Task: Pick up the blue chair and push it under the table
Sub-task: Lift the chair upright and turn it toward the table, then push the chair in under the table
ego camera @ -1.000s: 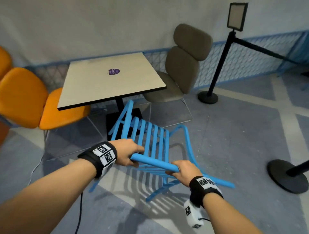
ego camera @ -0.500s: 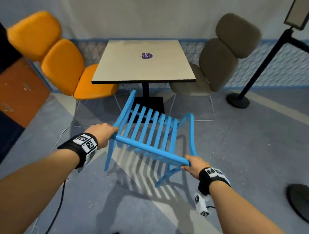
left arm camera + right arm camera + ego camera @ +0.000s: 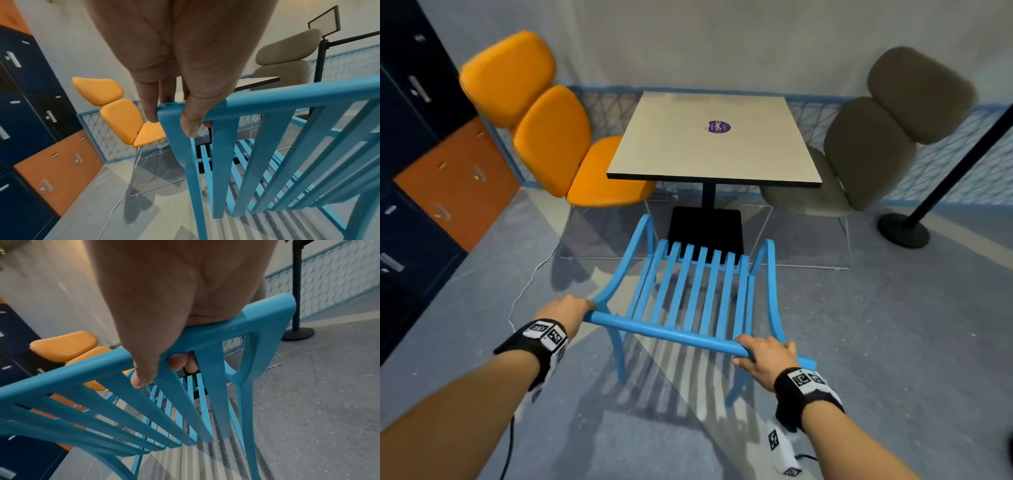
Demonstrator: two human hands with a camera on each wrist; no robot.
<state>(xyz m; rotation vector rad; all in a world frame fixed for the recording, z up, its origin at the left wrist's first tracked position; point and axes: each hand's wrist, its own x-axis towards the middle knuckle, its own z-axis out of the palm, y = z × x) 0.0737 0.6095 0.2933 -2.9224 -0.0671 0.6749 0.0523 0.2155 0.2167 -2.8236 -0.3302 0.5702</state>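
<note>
The blue slatted chair [image 3: 698, 294], smooth moulded plastic with curved armrests and a rounded top rail, stands on the speckled grey floor [image 3: 893, 342] just in front of the near edge of the square pale-topped table [image 3: 712, 150]. Its seat front points at the table's black pedestal base [image 3: 705, 229] and has not gone under the top. The table top is matt beige with a thin dark edge and a round purple sticker [image 3: 718, 126] near its far middle.

The left hand [image 3: 566, 313] grips the left end of the chair's top rail: in the left wrist view the fingers [image 3: 148, 104] curl over the rail's corner and the thumb presses across its near face. The right hand [image 3: 765, 358] holds the rail close to its right end, with the fingers [image 3: 179, 361] wrapped under it between two slats and the thumb lying over the front. Both forearms reach forward and down, each wrist in a black band with printed markers.

To the left of the table stands a glossy orange padded chair [image 3: 544, 137] on wire legs, to the right a matt grey-brown padded chair [image 3: 866, 150]. Dark blue and orange lockers [image 3: 431, 164] line the left side.
</note>
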